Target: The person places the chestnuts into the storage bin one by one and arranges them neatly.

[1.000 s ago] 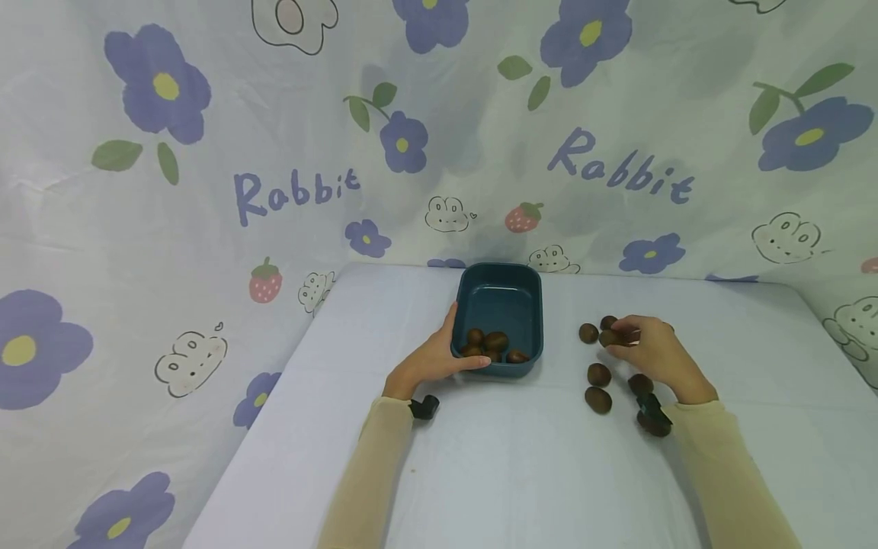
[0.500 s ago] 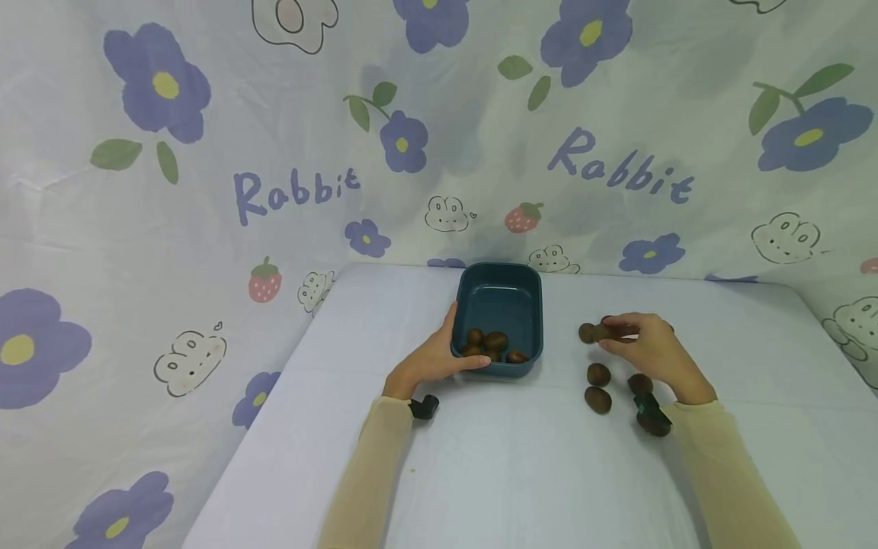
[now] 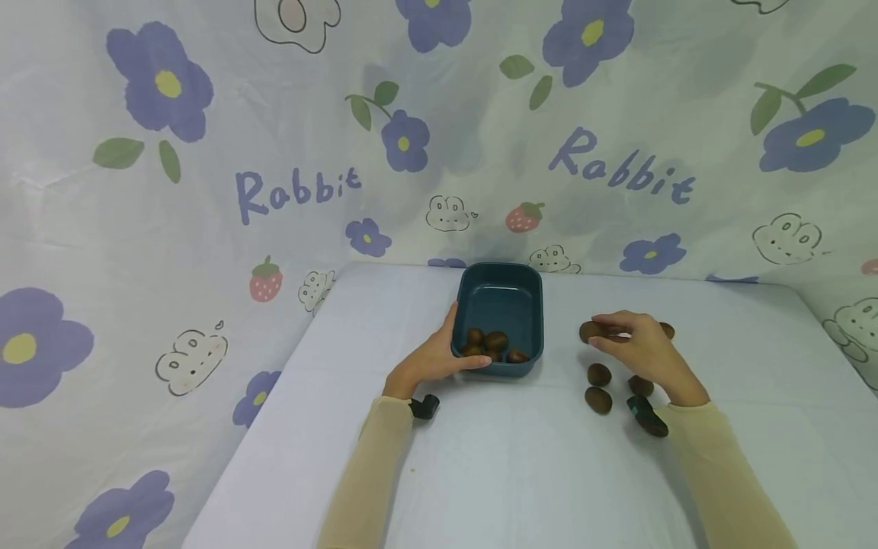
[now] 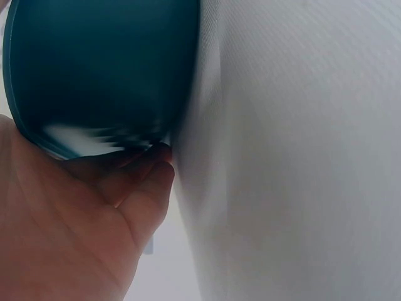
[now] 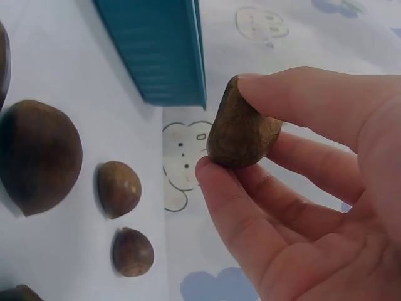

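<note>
My left hand (image 3: 434, 357) grips the near left corner of a dark teal rectangular dish (image 3: 539, 313), thumb over its front rim and fingers along the side. Several brown chestnuts (image 3: 495, 341) lie at the dish's near end. To the right of the dish, my right hand (image 3: 645, 347) pinches a chestnut (image 5: 241, 132) between thumb and fingertips; the right wrist view shows it raised off the tabletop. In the left wrist view the dish's outer wall (image 4: 106, 63) rises beside the left hand's curled fingers (image 4: 150, 191).
Loose chestnuts lie on the white tabletop (image 3: 507, 457) around the right hand: one (image 3: 599, 374) with another (image 3: 598, 400) just nearer, one (image 3: 641, 386) by the wrist, and one (image 3: 667, 330) beyond the hand. A printed cloth (image 3: 480, 152) hangs behind the table.
My right hand has shifted slightly left with the chestnut in its fingertips, and a chestnut to the right of the hand has come into sight. The left hand and dish stay put.
</note>
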`<state>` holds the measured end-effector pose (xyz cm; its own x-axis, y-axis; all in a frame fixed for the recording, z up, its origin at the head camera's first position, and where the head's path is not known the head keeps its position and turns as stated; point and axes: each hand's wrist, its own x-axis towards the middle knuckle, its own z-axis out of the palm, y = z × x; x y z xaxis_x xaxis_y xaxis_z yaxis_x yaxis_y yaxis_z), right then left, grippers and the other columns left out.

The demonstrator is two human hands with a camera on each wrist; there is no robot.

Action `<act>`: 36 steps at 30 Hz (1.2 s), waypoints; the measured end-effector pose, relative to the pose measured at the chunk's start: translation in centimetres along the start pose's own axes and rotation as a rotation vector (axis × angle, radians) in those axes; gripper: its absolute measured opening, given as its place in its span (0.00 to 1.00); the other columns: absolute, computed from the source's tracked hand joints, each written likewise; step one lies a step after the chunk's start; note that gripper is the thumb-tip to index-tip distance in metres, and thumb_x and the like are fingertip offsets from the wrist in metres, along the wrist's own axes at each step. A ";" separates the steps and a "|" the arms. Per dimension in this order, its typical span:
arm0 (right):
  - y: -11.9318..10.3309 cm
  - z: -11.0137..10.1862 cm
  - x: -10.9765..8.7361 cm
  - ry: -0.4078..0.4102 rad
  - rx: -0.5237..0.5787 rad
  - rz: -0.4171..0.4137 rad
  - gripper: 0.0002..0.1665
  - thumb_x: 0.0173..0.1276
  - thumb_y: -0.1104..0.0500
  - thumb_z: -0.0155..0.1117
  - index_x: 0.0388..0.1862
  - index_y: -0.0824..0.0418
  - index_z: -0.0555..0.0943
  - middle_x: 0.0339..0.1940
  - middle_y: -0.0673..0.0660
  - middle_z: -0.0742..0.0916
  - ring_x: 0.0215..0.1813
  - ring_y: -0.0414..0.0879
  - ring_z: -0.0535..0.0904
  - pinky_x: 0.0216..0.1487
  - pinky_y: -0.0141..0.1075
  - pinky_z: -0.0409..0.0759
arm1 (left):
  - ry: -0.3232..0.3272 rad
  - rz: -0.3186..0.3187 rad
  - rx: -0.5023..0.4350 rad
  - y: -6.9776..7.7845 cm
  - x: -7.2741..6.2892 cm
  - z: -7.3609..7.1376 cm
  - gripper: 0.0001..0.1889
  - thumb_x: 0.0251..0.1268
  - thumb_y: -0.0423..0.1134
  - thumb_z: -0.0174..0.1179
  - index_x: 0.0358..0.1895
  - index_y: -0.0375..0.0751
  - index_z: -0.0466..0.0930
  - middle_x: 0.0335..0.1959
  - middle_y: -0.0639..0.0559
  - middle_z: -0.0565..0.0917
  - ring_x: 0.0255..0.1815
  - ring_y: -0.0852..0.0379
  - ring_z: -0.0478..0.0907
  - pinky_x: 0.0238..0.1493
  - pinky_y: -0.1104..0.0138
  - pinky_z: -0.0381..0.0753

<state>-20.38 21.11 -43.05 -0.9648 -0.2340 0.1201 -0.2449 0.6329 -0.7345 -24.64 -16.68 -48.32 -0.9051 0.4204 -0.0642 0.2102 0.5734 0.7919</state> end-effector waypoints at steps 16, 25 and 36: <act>-1.3 1.4 0.1 0.025 0.051 0.036 0.30 0.72 0.51 0.72 0.66 0.67 0.80 0.61 0.67 0.87 0.61 0.61 0.85 0.62 0.50 0.84 | 0.002 0.041 -0.015 -0.1 -0.1 -0.1 0.72 0.51 0.71 0.72 0.84 0.62 0.23 0.88 0.52 0.42 0.87 0.47 0.50 0.81 0.40 0.58; -1.5 1.8 0.4 0.040 0.100 0.030 0.31 0.70 0.50 0.73 0.65 0.66 0.81 0.61 0.66 0.87 0.61 0.60 0.85 0.55 0.23 0.83 | -0.010 0.015 -0.008 0.0 -0.1 -0.2 0.72 0.50 0.73 0.72 0.84 0.62 0.23 0.88 0.52 0.41 0.87 0.47 0.50 0.81 0.41 0.58; -1.8 2.6 1.3 0.078 0.143 0.045 0.31 0.67 0.47 0.76 0.62 0.63 0.84 0.58 0.63 0.89 0.53 0.45 0.88 0.49 0.16 0.78 | -0.009 0.018 -0.002 0.0 -0.1 -0.1 0.72 0.50 0.73 0.72 0.84 0.61 0.22 0.88 0.54 0.39 0.87 0.48 0.48 0.81 0.41 0.58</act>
<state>-20.96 17.71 -43.34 -0.9803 -0.1463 0.1329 -0.1910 0.5286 -0.8271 -24.63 -16.80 -48.26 -0.8975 0.4374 -0.0553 0.2261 0.5643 0.7940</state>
